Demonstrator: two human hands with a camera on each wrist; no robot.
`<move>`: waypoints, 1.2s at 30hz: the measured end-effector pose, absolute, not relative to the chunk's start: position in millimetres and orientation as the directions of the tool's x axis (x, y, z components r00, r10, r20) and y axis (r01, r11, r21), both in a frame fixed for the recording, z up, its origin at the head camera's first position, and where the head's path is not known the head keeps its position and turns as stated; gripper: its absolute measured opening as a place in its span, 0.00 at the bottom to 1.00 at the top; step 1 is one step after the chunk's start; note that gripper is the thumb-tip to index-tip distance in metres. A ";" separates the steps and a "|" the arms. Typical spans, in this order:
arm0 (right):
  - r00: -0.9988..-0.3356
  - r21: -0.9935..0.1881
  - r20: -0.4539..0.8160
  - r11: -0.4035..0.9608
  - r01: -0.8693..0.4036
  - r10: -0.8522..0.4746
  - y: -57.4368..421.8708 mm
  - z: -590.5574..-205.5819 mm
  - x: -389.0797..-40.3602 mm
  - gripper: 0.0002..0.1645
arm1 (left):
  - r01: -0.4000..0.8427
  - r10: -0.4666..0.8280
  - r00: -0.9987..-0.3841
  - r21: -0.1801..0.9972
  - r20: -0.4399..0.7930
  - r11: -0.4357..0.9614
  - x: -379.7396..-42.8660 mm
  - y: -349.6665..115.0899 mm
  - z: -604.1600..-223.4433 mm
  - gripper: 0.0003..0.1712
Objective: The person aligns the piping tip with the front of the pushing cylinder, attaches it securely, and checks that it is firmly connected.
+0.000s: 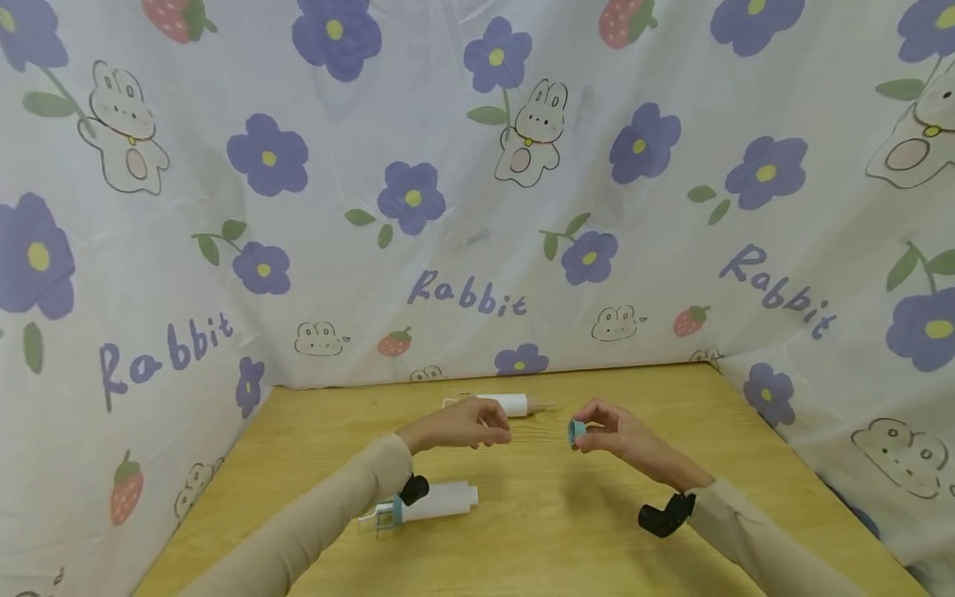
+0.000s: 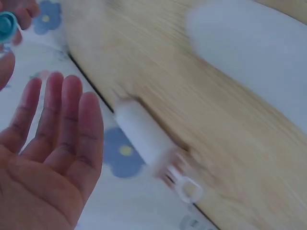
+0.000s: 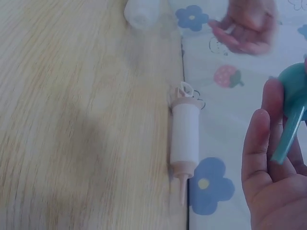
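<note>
One teal nozzle-like cap [image 1: 577, 433], pinched in the right hand [image 1: 615, 433] above the table [image 1: 537, 531]; left hand [image 1: 464, 423] empty, fingers extended. Judged light, stiff, smooth plastic, it is best held by its broad end [image 3: 293, 87], sparing the slender spout [image 3: 289, 136].

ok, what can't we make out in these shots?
- Handle end of the far syringe, head view: partly hidden by the left hand.
- Near syringe, head view: the black wrist camera covers part of it.
- Near syringe's handle, right wrist view: cut off by the top edge.
- Rest of the teal nozzle, right wrist view: cut off by the right edge.
- Far syringe's tip, left wrist view: blurred.
</note>
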State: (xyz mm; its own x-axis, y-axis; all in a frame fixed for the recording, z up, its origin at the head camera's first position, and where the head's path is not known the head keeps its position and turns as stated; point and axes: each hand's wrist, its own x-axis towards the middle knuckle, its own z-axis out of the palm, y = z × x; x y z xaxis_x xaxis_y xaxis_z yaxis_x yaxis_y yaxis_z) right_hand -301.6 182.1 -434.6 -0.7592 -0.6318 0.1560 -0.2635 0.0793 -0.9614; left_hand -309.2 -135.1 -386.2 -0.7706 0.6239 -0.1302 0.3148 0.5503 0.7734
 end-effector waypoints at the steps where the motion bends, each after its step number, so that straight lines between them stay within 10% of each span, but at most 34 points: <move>1: -0.757 -0.960 0.159 0.080 -0.268 -0.634 181.9 -434.5 -301.7 0.18 | 0.317 0.620 -0.771 0.756 -0.147 0.573 -309.1 -145.9 -389.0 0.13; 36: -0.776 -0.979 0.070 0.106 -0.174 -0.627 190.8 -453.9 -302.3 0.18 | 0.154 0.513 -0.787 0.695 -0.344 0.702 -288.5 -233.5 -444.9 0.17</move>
